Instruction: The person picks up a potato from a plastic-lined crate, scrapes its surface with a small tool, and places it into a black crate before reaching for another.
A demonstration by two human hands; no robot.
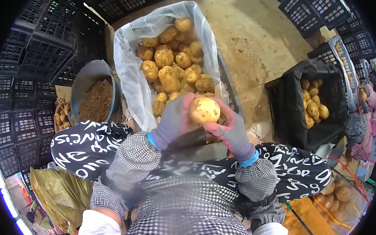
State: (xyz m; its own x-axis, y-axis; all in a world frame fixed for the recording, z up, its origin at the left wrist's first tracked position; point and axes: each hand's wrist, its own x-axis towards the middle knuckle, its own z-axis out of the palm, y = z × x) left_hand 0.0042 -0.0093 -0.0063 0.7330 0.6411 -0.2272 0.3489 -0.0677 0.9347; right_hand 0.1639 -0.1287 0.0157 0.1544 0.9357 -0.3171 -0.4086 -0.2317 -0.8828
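Head view: held potato fronts the plastic bag, soil bucket left

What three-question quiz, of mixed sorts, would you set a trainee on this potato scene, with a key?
1. True or false: the left hand and right hand hold one potato together.
2. What fills the tub at the left? A water; B soil; C apples.
3. Fill in: the big heap of potatoes lies in a ___ plastic bag.
Key: 1 true; 2 B; 3 clear.
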